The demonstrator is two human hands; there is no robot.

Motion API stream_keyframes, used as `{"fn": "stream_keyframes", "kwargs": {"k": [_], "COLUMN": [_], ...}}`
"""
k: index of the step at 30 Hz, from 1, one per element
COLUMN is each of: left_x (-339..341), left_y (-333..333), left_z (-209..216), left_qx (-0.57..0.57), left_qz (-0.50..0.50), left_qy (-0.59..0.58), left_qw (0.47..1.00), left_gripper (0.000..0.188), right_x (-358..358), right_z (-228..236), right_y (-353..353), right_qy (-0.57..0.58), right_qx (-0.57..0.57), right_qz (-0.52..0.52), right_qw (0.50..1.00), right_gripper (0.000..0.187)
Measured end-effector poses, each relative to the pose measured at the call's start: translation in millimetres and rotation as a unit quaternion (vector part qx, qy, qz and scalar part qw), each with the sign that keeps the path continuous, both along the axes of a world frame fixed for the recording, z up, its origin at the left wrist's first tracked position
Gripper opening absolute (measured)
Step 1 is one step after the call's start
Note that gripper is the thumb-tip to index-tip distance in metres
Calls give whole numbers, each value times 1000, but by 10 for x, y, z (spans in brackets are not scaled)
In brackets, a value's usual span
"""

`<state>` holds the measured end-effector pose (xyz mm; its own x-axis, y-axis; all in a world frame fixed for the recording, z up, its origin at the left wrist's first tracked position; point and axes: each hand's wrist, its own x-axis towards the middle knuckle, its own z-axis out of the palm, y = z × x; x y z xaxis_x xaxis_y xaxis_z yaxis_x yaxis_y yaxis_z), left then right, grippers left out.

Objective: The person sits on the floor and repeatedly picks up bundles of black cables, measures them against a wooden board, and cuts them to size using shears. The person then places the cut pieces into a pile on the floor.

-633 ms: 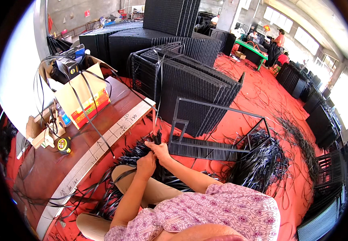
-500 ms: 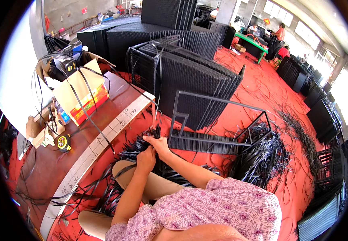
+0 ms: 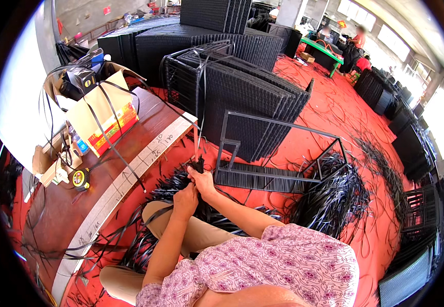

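Just beyond my knee, my right hand (image 3: 202,183) is closed around a bundle of black plastic strips (image 3: 198,165), whose dark ends poke up past the fingers. A reddish strap (image 3: 196,139) runs from the table's corner down to this bundle. My left hand (image 3: 185,201) is a fist touching the right hand from below; what its fingers grip is hidden. Loose black strips (image 3: 168,187) spread around both hands and over the floor by my legs. A black metal frame (image 3: 278,122) stands right of my hands, over a dark slatted panel (image 3: 263,179).
At left, a brown table (image 3: 53,220) with a marked pale edge bears a cardboard box (image 3: 107,110) and a tape measure (image 3: 80,179). Stacked black woven panels (image 3: 247,97) stand ahead. A large strip heap (image 3: 334,199) lies at right. People (image 3: 357,43) work by a green table (image 3: 322,53).
My right hand's thumb and fingers have shifted and now wrap the strip bundle more closely. The left fist stays almost in place.
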<state>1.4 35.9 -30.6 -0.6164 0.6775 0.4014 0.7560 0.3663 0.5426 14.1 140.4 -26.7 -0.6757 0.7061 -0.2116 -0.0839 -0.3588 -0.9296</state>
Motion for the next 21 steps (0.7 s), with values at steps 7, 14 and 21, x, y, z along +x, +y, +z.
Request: {"fn": "stream_keyframes", "kwargs": {"k": [7, 14, 21], "left_x": [0, 1, 10], "left_y": [-10, 0, 4], "left_z": [-7, -21, -25], "left_qx": [-6, -23, -36], "left_qz": [-2, -6, -4], "left_qy": [13, 14, 19], "left_qw": [1000, 1000, 999], "left_gripper": [21, 22, 22], "right_x": [35, 40, 72], "right_z": [-38, -98, -64], "right_y": [19, 47, 38], "right_qy": [-35, -30, -37], "right_qx": [0, 0, -10], "right_qz": [11, 4, 6], "right_qw": [999, 1000, 999], "right_gripper": [36, 34, 35]}}
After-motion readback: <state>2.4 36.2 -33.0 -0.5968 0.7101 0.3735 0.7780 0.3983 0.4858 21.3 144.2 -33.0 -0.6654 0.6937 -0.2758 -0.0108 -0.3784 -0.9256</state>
